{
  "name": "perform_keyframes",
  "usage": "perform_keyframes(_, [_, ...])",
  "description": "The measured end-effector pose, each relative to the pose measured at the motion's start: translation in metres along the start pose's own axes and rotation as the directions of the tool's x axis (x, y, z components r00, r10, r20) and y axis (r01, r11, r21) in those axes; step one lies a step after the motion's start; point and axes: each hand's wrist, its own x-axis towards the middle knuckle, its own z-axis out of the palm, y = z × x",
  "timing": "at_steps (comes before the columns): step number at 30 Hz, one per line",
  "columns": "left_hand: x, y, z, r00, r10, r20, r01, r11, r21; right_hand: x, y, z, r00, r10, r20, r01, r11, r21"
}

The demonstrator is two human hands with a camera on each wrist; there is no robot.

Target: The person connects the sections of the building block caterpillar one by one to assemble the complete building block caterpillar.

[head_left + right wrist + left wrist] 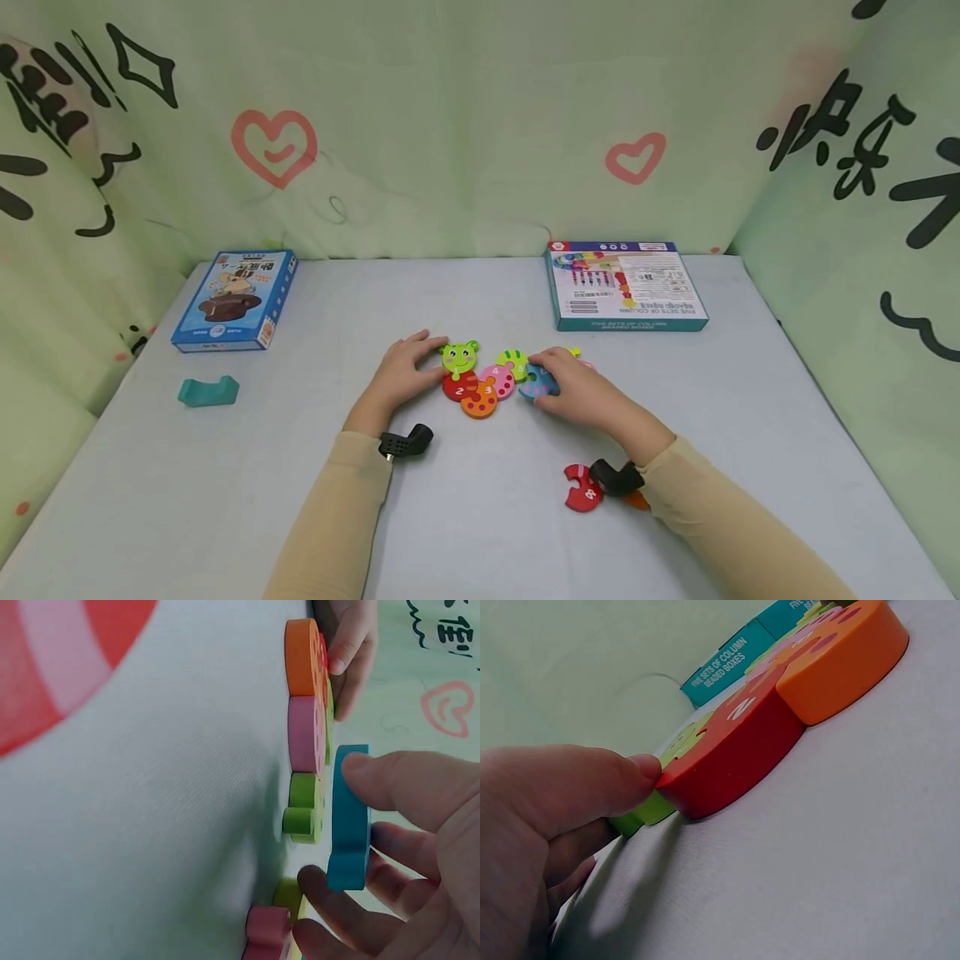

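A row of caterpillar puzzle pieces lies mid-table: a green smiling head (459, 357), a red piece numbered 2 (461, 387), an orange piece (479, 402), a pink piece (498, 382) and a green striped piece (514, 363). My left hand (405, 373) rests at the row's left end, thumb against the red piece and fingers beside the head. Between thumb and fingers, my right hand (581, 387) pinches a blue spotted piece (349, 817), raised off the table beside the green striped one. Past that hand, a pink piece (268, 930) and a yellow-green piece (288, 895) are partly hidden.
A red piece (583, 488) and a mostly covered orange piece (637, 500) lie near my right wrist. To the left are a teal block (208, 392) and a blue box (236, 300). Another flat box (626, 286) sits at the back right. A green curtain (450, 125) surrounds the table.
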Motion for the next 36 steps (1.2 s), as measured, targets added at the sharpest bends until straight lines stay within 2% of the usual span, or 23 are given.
perform_keyframes(8, [0.000, 0.000, 0.000, 1.000, 0.006, -0.002, -0.006, 1.000, -0.001, 0.005, 0.001, 0.001, 0.999, 0.029, -0.016, -0.030, 0.998, -0.061])
perform_keyframes(18, [0.000, -0.001, 0.000, 1.000, -0.003, -0.001, 0.003, 1.000, -0.005, 0.010, 0.005, 0.005, 0.996, 0.056, -0.065, -0.062, 0.994, -0.090])
perform_keyframes(25, [0.000, 0.000, 0.001, 1.000, -0.014, 0.000, 0.014, 1.000, -0.009, 0.011, 0.007, 0.008, 0.995, 0.067, -0.070, -0.074, 0.992, -0.098])
perform_keyframes(32, [0.001, -0.001, 0.001, 1.000, -0.021, 0.002, 0.021, 1.000, 0.000, 0.011, 0.003, 0.008, 0.994, 0.067, -0.084, -0.080, 0.982, -0.168])
perform_keyframes(36, [0.002, -0.001, 0.002, 1.000, -0.022, 0.006, 0.022, 1.000, 0.007, 0.013, 0.003, 0.008, 0.993, 0.100, -0.069, -0.108, 0.987, -0.116])
